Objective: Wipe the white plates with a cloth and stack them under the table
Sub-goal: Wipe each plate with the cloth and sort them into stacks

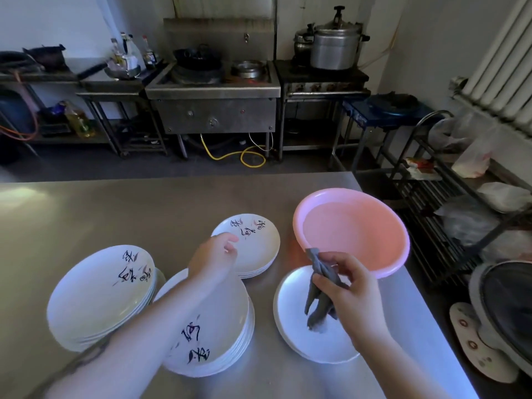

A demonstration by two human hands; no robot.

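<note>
While the right hand (349, 295) pinches a grey cloth (318, 292) between thumb and curled fingers, four groups of white plates lie on the steel bench (115, 208). Taking the middle of the bench's near half as the clock's centre, one stack (98, 300) sits at about 9 o'clock, a second stack (218, 326) at 6, a third and smaller stack (256, 246) at 12, and a plain plate (293, 315) at 4, which seems to have another beneath it. The three stacks each carry black brush lettering with small reddish marks on the top plate; the plain one shows no lettering where it is visible. How many plates each stack holds cannot be counted from the edges. The cloth hangs crumpled, its lower end touching the plain plate. The left hand (214, 256) reaches over the second stack to the near rim of the third, fingers loosely bent; whether it grips that rim cannot be told. One pink basin (374, 266) stands at 2 o'clock, just beyond the plain plate.
</note>
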